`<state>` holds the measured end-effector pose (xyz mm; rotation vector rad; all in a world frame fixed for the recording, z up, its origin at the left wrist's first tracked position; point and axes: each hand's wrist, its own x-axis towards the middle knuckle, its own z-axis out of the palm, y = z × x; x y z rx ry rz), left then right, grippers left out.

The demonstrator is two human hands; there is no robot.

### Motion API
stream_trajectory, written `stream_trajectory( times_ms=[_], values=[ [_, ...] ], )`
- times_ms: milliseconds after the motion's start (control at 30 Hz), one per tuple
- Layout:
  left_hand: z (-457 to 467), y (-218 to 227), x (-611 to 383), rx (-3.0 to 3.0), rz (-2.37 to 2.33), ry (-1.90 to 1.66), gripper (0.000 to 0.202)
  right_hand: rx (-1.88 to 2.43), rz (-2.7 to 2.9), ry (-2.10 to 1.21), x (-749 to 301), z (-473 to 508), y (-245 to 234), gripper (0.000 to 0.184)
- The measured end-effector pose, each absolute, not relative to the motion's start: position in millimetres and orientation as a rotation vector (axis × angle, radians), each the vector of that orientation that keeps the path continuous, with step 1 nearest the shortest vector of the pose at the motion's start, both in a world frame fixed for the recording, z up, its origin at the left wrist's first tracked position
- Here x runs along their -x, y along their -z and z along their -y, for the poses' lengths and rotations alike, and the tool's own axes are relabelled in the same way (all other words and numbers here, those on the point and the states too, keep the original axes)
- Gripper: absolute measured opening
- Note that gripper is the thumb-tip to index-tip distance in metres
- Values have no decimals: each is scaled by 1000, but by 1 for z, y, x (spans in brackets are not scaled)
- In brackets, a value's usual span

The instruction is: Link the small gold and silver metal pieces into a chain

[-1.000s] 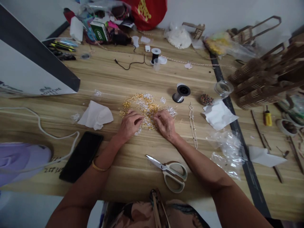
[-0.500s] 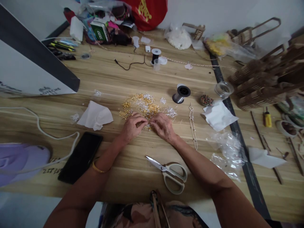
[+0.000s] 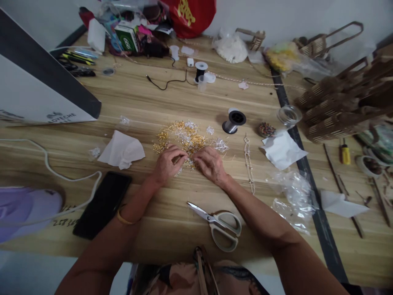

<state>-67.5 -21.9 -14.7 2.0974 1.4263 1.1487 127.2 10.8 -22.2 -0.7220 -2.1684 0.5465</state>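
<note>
Gold and silver beads (image 3: 194,141) lie in a loose heap on the wooden table. At the near edge of this heap, my left hand (image 3: 168,164) has thumb and forefinger pinched together; whatever is between them is too small to name. A short gap away, my right hand (image 3: 210,164) rests low over the beads with its fingers curled and pressed together. Its fingertips point into the heap, and I cannot make out what they hold. Scissors (image 3: 217,224) with pale handles lie partly open in front of my hands. A beaded chain (image 3: 248,164) lies right of my right hand.
A spool of silver wire (image 3: 233,122) stands beyond the right hand. White paper pieces (image 3: 122,150) lie on both sides. A black phone (image 3: 102,205) is near my left forearm. Brown woven baskets (image 3: 334,102) stack up at the right; a large box (image 3: 43,82) stands left.
My hands have drawn apart: the fingertips met over the beads before, and the left hand has shifted slightly left. The right hand has hardly moved.
</note>
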Motion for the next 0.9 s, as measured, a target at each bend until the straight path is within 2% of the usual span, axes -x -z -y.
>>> stream_trajectory(
  times_ms=[467, 667, 900],
  values=[
    [25, 26, 72, -2417, -1579, -874, 10, 806, 2049, -560, -125, -12, 26, 10],
    [24, 28, 67, -2402, -1474, -916, 13, 803, 2045, -557, -125, -12, 27, 9],
    [22, 29, 71, -2331, -1479, -1069, 9, 821, 2050, -565, -126, -13, 28, 10]
  ],
)
